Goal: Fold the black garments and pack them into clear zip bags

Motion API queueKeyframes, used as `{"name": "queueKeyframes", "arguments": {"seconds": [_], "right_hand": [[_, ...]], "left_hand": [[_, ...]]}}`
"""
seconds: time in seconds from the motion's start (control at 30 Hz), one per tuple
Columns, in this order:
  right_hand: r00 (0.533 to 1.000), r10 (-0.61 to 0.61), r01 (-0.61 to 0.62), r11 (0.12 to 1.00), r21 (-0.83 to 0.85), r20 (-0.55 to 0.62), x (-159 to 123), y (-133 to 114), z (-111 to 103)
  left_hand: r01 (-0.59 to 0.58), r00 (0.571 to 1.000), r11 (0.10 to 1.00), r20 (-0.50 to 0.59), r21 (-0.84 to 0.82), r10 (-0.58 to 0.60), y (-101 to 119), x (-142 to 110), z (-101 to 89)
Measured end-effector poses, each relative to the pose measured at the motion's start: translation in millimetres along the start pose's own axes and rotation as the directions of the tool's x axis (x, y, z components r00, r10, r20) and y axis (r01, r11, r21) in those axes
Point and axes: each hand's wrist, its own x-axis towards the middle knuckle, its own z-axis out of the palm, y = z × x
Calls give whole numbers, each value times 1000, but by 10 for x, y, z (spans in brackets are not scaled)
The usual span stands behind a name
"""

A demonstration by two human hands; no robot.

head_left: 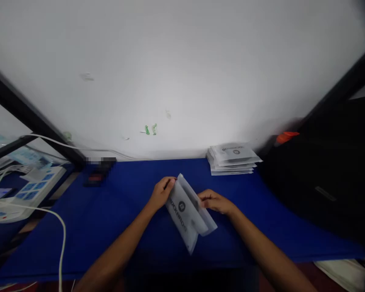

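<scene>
A translucent white plastic pouch [182,219] with dark brand lettering is held up over the blue tabletop [127,190], tilted and partly folded along its length. My left hand [162,192] grips its upper left corner between thumb and fingers. On the opposite edge, my right hand [214,201] pinches the pouch near the middle of that side. Whether anything lies inside the pouch cannot be made out. Behind my right hand, a stack of similar printed pouches [234,156] rests against the wall.
A dark, partly pixelated object [99,172] lies at the back left. White power strips [33,190] and a looping white cable [63,239] occupy the left side. A large black bag-like shape [322,182] fills the right, with an orange item [287,137] by it.
</scene>
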Motion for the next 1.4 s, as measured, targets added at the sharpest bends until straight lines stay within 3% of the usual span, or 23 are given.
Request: {"name": "queueKeyframes", "arguments": {"seconds": [0.07,0.13,0.23,0.33,0.43,0.53,0.77,0.9,1.03,1.23,1.4], "right_hand": [[995,-3,10,997,-73,98,36,24,21],[996,-5,18,990,-138,91,68,31,38],[993,-41,19,980,-199,-108,129,32,87],[951,-72,19,984,-178,-299,194,47,152],[931,-93,19,978,-207,-353,233,74,191],[928,-107,17,969,-248,-356,244,98,196],[944,-69,-3,976,-217,-324,247,163,202],[963,-58,-4,974,-228,-263,219,165,239],[978,-30,-24,967,-255,-205,179,123,251],[995,38,-60,968,-244,-96,139,60,216],[996,31,-52,964,-259,-83,126,23,200]], "left_hand": [[31,995,999,90,12,-32,-1,-14,17],[63,990,998,126,-7,-62,-10,-30,40],[84,981,994,180,-76,-69,4,-59,78],[106,953,987,297,-119,-67,78,-106,131],[117,930,987,361,-112,-69,171,-156,184],[129,931,985,357,-117,-79,224,-184,211],[72,970,997,235,-39,-61,173,-162,200],[62,997,997,50,47,-65,48,-46,40],[107,988,988,-120,110,-94,-88,80,-184],[91,990,985,-122,145,-73,-109,107,-236],[99,987,983,-144,152,-77,-124,115,-242]]}}
